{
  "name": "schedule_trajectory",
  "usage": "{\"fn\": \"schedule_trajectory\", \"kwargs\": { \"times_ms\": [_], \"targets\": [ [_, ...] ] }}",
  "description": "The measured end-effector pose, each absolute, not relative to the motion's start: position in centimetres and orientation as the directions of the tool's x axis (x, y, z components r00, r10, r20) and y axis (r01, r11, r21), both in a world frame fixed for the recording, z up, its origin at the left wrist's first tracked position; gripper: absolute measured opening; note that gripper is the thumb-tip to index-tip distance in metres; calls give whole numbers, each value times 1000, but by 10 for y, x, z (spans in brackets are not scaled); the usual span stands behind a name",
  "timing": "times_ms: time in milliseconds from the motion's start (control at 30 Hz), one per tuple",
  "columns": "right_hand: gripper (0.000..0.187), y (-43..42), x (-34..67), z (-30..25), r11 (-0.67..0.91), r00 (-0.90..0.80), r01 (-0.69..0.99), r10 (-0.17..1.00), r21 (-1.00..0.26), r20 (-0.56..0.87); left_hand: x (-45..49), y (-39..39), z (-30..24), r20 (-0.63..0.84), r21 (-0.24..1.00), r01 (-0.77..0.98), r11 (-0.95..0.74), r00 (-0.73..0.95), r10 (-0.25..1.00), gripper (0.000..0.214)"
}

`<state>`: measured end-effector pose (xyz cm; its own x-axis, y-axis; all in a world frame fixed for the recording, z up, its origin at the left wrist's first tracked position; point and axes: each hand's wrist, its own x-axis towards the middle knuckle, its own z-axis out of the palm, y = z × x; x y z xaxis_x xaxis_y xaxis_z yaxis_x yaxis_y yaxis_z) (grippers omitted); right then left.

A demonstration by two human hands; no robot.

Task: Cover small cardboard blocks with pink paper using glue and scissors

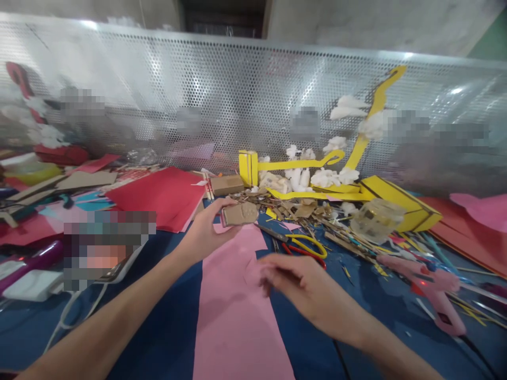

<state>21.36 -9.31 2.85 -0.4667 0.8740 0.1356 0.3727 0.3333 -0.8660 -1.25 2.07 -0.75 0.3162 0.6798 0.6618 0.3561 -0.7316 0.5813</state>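
My left hand [209, 224] is closed around a small cardboard box [237, 215], gripping it by its left end above the far part of a pink paper sheet [233, 316]. Clear, glue-like blobs show on the box's right end. My right hand [301, 287] is over the sheet's right edge, its fingers pinched together and slightly blurred. A rounded pink paper piece [252, 272] appears at those fingertips, hard to separate from the sheet beneath. Just beyond that hand lie scissors with a yellow handle [307, 244] and another tool with red handles [304, 255].
A pink glue gun [430, 290] lies at right with a red light on. Cardboard scraps and sticks [304, 208] spread behind, near yellow paper constructions [400, 203] and a clear container [376, 219]. Red sheets [166, 195] and a blurred-out device with a white cable [81, 303] are at left.
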Motion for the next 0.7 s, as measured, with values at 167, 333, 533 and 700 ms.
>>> {"fn": "schedule_trajectory", "kwargs": {
  "times_ms": [167,333,533,700],
  "targets": [
    [21,-65,236,54,368,-318,196,901,-909,296,-13,18,-5,709,455,381,-805,392,587,43],
    [27,-47,259,39,356,-163,294,933,-887,320,-11,11,-1,641,371,474,-798,491,590,44],
    [29,-59,250,26,326,-180,321,943,-889,281,-4,1,-1,624,256,488,-834,576,528,52],
    [43,-66,237,27,271,-164,270,959,-924,233,-5,-4,-4,619,214,427,-879,636,460,52]
  ]
}}
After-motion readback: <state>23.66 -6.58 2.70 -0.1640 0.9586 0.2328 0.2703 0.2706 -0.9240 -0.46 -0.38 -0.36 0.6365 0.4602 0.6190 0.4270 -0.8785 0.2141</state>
